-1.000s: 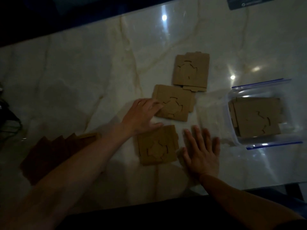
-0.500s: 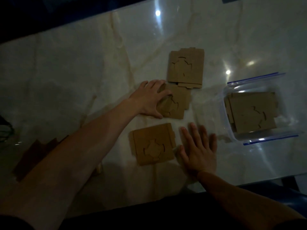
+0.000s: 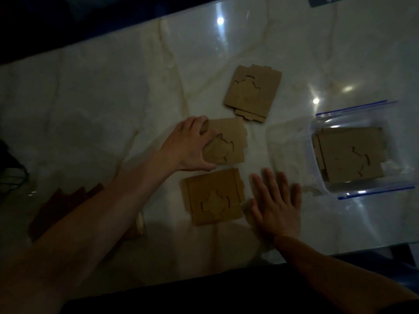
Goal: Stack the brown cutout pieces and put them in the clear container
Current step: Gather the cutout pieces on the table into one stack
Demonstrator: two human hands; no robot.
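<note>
Three small piles of brown cutout pieces lie on the marble table: a far pile [image 3: 253, 92], a middle pile [image 3: 229, 142] and a near pile [image 3: 214, 197]. My left hand [image 3: 189, 147] grips the left edge of the middle pile, fingers over its top and thumb at its near edge. My right hand [image 3: 275, 203] lies flat on the table, fingers spread, just right of the near pile and holding nothing. A clear container [image 3: 317, 177] with blue rim strips stands at the right, with a stack of brown pieces [image 3: 351, 155] inside it.
A fan of darker reddish-brown pieces [image 3: 65, 205] lies at the lower left, partly under my left forearm. Black cables [image 3: 11, 175] sit at the left edge. The table's near edge runs close to my body; a dark card [image 3: 335, 0] lies at the far right.
My left hand has moved from the gap between the near and middle piles onto the middle pile and closed on its left edge. My right hand has stayed flat.
</note>
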